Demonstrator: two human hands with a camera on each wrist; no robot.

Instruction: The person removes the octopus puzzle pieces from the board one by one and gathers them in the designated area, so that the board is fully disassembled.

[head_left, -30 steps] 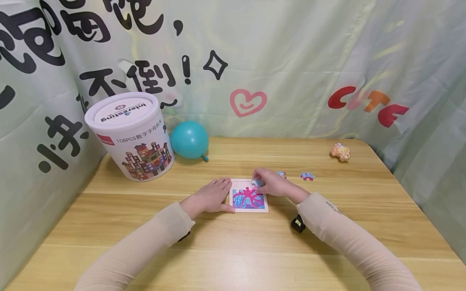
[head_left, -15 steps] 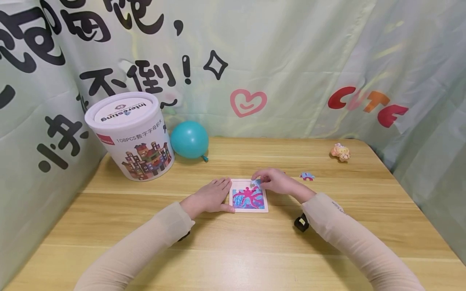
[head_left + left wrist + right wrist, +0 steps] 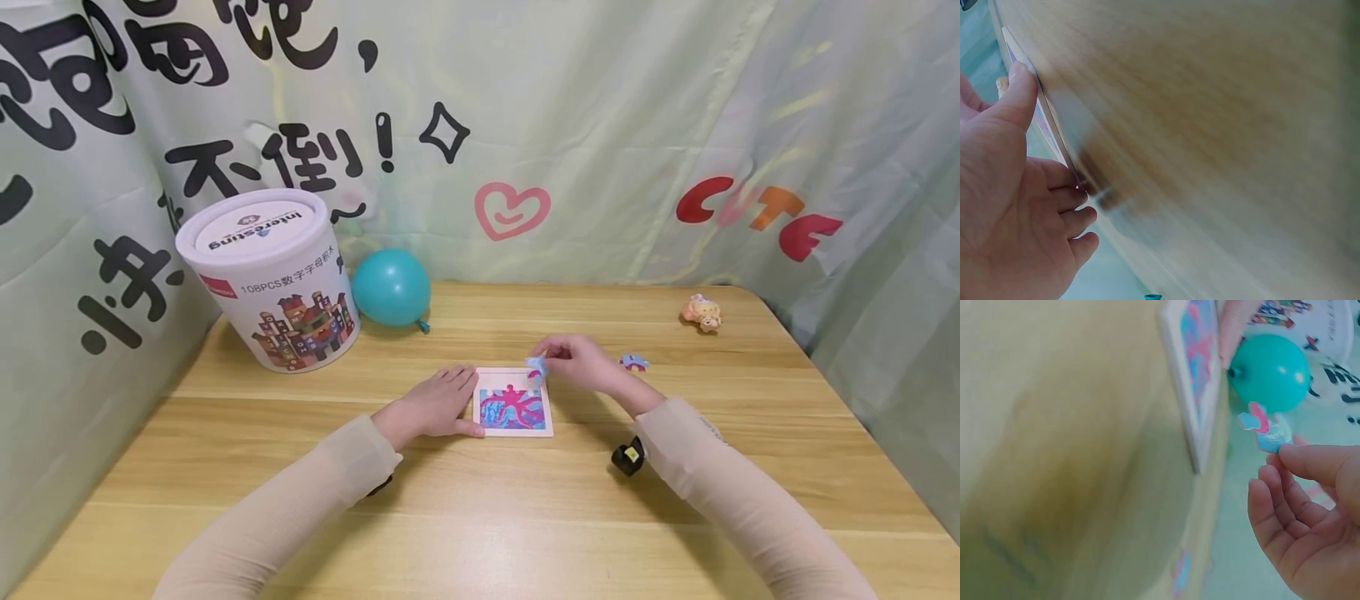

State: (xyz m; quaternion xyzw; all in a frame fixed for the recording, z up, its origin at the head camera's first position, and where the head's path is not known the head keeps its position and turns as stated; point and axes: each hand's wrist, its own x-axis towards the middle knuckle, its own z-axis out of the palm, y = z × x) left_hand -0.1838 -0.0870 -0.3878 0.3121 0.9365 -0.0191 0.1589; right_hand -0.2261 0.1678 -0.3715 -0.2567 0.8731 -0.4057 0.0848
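A square puzzle board with a pale border lies on the table, its lower part filled with a pink octopus picture on blue. My left hand rests at the board's left side, fingers extended; its thumb touches the border near the front corner. Between thumb and fingertips my right hand pinches a blue and pink puzzle piece. That piece is held tilted, above the board's far right corner. Another loose puzzle piece lies on the table to the right, beyond my right hand.
A large white tub stands at the back left, with a teal balloon beside it. Near the back right sits a small plush-like figure. A printed curtain hangs behind the wooden table.
My right hand has lifted the puzzle piece off the board's upper right part and moved it slightly right and away, tilting it. The left hand has stayed in place.
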